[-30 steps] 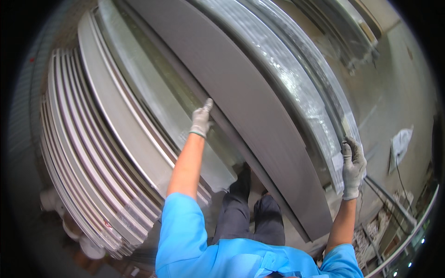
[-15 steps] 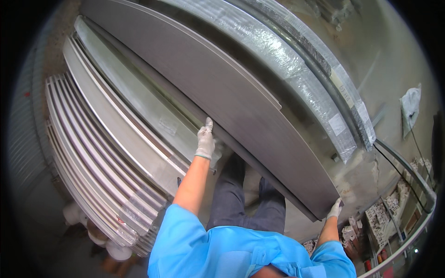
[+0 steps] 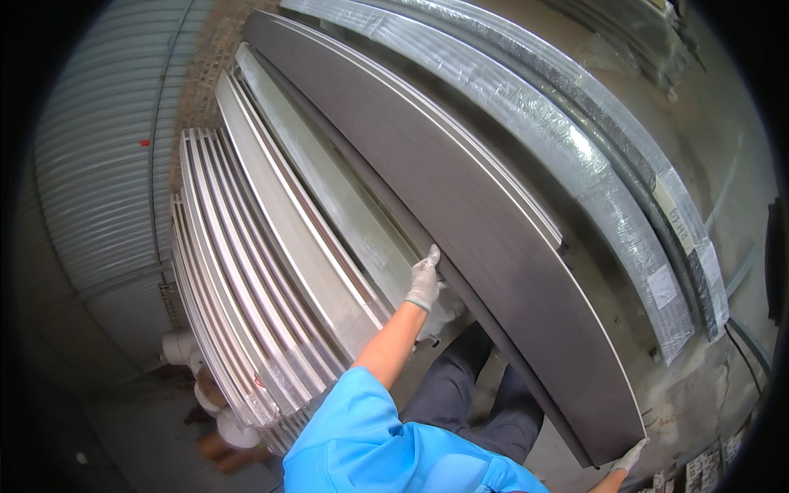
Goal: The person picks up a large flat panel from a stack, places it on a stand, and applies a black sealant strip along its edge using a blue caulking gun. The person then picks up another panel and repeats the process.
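A long dark grey panel (image 3: 493, 271) lies lengthwise in front of me, its straight sides bowed by the lens. My left hand (image 3: 425, 281), in a pale work glove, is closed on the panel's near edge around the middle of its length, thumb uppermost. At the panel's near right end, my right hand (image 3: 632, 457), gloved the same way, grips the corner. Its fingers are partly hidden by the panel. A second thin piece with a pale rim (image 3: 538, 222) shows along the far side.
To the left lie a pale greenish panel (image 3: 329, 177) and a stack of light metal profiles (image 3: 263, 279). Beyond the dark panel are long bundles in clear plastic wrap (image 3: 567, 148). A corrugated wall (image 3: 103, 164) rises at far left; white rolls (image 3: 237, 429) sit below it.
My view has swung left, so the scene sits farther right and lower, and more of the corrugated wall shows. Both hands keep their hold on the panel.
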Demonstrator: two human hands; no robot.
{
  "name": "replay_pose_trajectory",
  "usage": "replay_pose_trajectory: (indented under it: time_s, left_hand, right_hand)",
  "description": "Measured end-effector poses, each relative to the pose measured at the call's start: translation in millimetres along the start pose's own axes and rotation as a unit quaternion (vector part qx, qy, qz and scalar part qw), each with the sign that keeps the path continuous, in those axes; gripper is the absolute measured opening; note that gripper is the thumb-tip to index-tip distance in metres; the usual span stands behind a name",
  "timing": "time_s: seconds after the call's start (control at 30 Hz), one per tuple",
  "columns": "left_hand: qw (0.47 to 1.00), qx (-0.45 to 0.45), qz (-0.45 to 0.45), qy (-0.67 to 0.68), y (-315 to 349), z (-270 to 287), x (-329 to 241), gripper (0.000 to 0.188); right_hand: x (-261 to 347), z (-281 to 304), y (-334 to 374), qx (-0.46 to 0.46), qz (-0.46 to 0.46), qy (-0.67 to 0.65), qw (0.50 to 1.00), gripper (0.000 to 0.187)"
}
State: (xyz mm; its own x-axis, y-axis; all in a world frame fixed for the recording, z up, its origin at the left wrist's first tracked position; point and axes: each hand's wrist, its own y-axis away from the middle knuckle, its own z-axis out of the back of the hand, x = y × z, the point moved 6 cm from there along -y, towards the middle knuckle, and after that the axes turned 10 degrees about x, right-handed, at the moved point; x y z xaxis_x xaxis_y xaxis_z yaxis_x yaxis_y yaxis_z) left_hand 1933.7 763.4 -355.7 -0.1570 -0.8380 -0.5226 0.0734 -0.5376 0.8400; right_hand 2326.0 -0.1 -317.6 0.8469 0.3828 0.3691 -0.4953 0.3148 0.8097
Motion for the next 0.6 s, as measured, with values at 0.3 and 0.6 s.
replay_pose_trajectory:
  time_s: [0.3,0.6]
  left_hand:
    - [0.995,-0.055,-0.051,-0.060,-53.8,19.9,-93.1,0.067]
    - [0.991,-0.126,-0.023,0.038,-89.7,30.0,-111.2,0.070]
  right_hand:
    - [24.9,-101.3,39.8,0.045,0.053,0.111,0.991,0.086]
    - [73.8,-267.4,141.1,0.103,0.158,0.215,0.958,0.079]
